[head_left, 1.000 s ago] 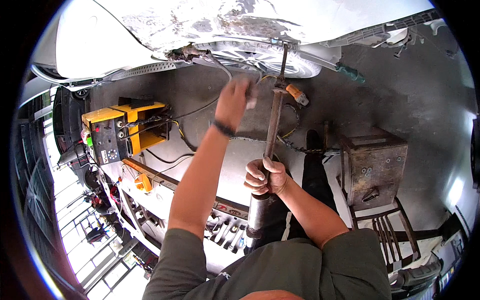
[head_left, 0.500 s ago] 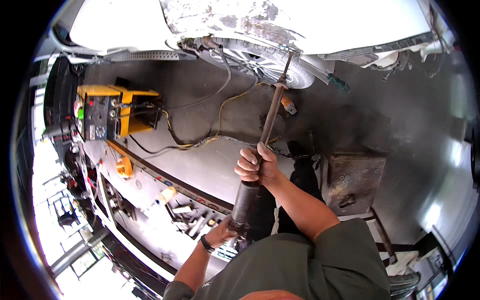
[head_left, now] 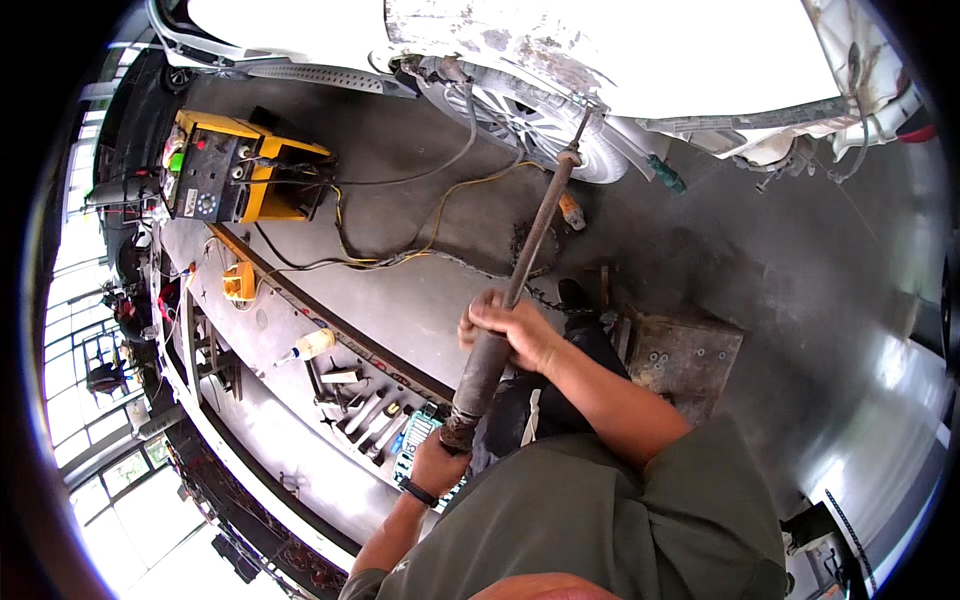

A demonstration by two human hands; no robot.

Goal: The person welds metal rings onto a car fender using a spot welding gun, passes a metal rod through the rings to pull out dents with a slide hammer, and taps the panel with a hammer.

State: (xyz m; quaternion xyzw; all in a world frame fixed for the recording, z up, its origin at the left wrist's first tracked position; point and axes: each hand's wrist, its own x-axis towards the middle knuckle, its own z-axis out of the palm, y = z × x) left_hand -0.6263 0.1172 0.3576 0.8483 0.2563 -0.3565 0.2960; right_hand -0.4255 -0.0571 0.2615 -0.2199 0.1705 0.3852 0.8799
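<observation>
The white car (head_left: 690,60) has a yellow machine (head_left: 250,170) near it and a slide hammer (head_left: 540,230) slanting out from its lower panel edge, the thick sleeve (head_left: 485,372) gripped at its carward end by the curled right hand (head_left: 512,328), the left hand (head_left: 438,464) wrapped around the handle (head_left: 457,432) farthest from the car.

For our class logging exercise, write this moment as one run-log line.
left hand: gripping slide hammer rear; right hand: around sleeve front end; tip: at white car edge, beside wheel; nearby: yellow-black machine
</observation>
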